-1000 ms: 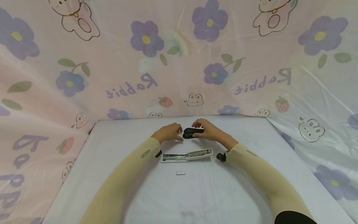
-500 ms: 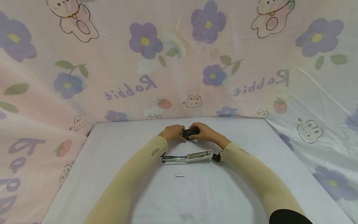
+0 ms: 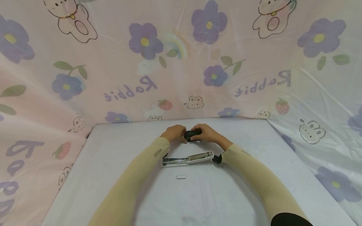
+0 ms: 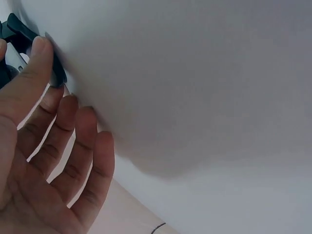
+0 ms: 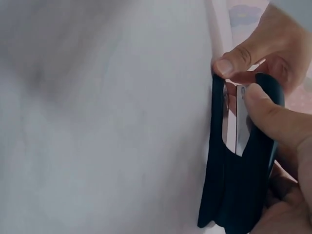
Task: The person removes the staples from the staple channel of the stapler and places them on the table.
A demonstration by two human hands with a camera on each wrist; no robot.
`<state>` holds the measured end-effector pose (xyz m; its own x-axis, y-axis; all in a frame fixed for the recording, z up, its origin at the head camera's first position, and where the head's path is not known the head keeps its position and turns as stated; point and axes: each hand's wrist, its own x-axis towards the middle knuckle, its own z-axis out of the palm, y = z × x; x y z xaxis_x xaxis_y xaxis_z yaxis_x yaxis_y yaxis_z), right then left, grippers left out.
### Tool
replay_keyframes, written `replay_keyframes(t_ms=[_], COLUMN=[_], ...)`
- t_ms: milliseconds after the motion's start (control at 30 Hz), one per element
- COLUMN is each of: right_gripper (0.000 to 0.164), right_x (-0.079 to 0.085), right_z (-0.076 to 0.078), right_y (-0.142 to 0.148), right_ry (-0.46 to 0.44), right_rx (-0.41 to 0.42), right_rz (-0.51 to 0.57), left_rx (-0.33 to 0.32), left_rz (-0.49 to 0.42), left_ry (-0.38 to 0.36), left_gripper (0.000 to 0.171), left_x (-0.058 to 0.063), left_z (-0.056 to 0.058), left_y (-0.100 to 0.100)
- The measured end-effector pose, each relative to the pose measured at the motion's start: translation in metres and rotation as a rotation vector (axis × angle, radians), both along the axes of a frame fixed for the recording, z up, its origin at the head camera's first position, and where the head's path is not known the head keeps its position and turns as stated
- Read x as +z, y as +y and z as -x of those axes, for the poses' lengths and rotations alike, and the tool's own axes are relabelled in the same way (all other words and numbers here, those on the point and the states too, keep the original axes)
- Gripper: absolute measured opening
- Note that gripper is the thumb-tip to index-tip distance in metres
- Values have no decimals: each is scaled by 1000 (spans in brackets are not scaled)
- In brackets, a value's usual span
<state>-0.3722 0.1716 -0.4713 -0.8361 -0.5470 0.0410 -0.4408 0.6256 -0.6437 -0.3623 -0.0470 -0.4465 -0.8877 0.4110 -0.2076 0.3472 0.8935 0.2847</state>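
Note:
A black stapler (image 3: 193, 135) is between my two hands at the far part of the table. My left hand (image 3: 174, 133) pinches the front end of its base; in the right wrist view the thumb (image 5: 225, 67) presses on the base tip. The right hand (image 3: 208, 133) grips the upper arm from the other side, its thumb (image 5: 257, 100) lying along the metal magazine (image 5: 240, 122). A gap shows between base and magazine. Nearer to me lies a white stapler (image 3: 195, 157), unfolded, with its metal inside facing up. A small strip of staples (image 3: 181, 177) lies in front of it.
Both forearms, in beige sleeves (image 3: 133, 175), reach around the white stapler. A black wrist camera (image 3: 217, 159) is right at its right end. The white table (image 3: 118, 141) ends at a patterned cloth backdrop (image 3: 175, 69).
My left hand has moved right and taken hold of the black stapler's front end. The right hand has shifted slightly left, its fingers now closed over the stapler's top. The white stapler and staples stay put.

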Motion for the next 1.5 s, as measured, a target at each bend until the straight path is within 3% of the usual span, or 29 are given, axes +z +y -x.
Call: replay_keyframes(t_ms=[133, 300, 900, 1133, 1300, 1500], right_gripper=[45, 44, 45, 54, 55, 52], right_x=[1, 1, 4, 2, 0, -1], right_z=[0, 2, 5, 5, 2, 0], right_y=[1, 3, 8, 15, 19, 23], right_ry=[-9, -24, -51, -231, -247, -269], right_rx=[-4, 1, -18, -92, -88, -85], right_rz=[19, 51, 70, 285, 313, 375], left_rx=[9, 20, 29, 41, 15, 25], left_rz=[28, 51, 75, 131, 140, 83], left_ry=[16, 29, 43, 58, 51, 22], left_gripper=[38, 34, 37, 33, 35, 39], left_x=[-2, 4, 10, 10, 7, 7], left_z=[1, -4, -4, -3, 0, 1], left_y=[3, 6, 12, 10, 10, 7])
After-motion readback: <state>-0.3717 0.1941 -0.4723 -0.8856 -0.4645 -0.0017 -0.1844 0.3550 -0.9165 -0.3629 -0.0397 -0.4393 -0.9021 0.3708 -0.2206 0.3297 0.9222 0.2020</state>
